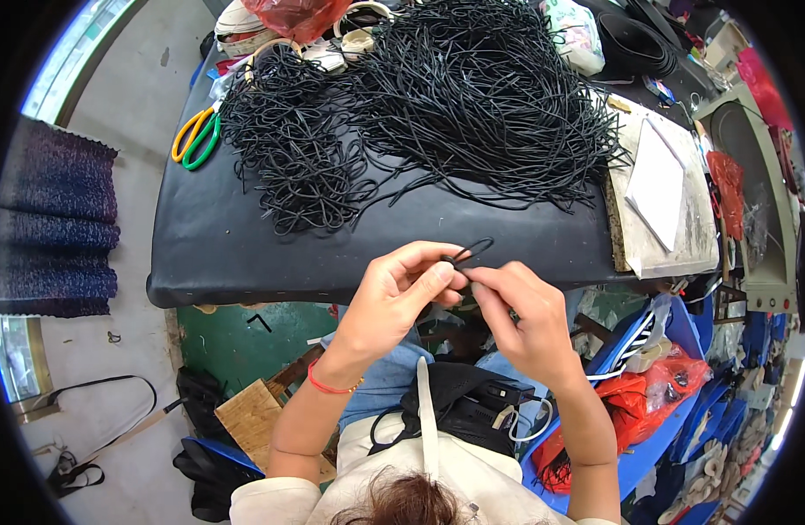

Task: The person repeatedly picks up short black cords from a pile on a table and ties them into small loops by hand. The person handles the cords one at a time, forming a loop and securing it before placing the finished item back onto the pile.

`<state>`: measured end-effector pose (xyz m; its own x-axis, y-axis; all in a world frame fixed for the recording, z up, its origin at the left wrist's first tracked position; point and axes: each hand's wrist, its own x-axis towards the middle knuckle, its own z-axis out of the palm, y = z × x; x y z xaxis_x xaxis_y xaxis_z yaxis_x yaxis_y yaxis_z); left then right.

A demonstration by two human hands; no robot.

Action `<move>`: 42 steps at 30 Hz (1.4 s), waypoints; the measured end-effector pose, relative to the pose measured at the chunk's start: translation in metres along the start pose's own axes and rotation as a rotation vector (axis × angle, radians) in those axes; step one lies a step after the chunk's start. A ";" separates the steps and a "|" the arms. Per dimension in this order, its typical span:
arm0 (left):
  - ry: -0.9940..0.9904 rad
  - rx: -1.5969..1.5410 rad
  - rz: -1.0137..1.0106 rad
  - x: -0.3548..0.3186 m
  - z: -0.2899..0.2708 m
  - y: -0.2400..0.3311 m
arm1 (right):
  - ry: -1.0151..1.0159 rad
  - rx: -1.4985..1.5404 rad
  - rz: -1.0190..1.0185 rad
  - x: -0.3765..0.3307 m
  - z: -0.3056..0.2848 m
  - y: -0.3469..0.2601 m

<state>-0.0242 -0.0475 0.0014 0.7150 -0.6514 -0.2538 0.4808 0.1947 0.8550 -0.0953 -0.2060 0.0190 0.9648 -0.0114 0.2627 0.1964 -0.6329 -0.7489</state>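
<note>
Over black table (pixel 245 254), left hand (pixel 393 302) and right hand (pixel 520 315) pinch cord loop (pixel 470 252).

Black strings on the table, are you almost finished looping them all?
Not nearly. A smaller pile of looped black cords looks done. The left hand and right hand pinch one thin black cord loop between them. The big tangled heap of straight black cords remains.

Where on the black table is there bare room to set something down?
Free: the near strip of the black padded table, between the two piles of black cords and the front edge. Crowded: the far half, with orange-and-green scissors at left and a grey slab at right.
</note>
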 end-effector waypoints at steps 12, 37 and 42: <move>0.134 -0.005 0.162 -0.006 0.011 -0.008 | 0.140 0.566 0.436 -0.010 0.011 -0.006; 0.090 0.422 0.180 -0.012 0.014 -0.005 | 0.017 0.668 0.461 0.007 0.004 0.010; 0.103 0.290 0.080 -0.013 0.012 -0.003 | 0.069 0.715 0.528 0.008 0.005 0.003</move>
<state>-0.0407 -0.0486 0.0071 0.7994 -0.5620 -0.2125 0.2670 0.0156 0.9636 -0.0865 -0.2039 0.0155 0.9523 -0.2260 -0.2053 -0.1865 0.1018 -0.9772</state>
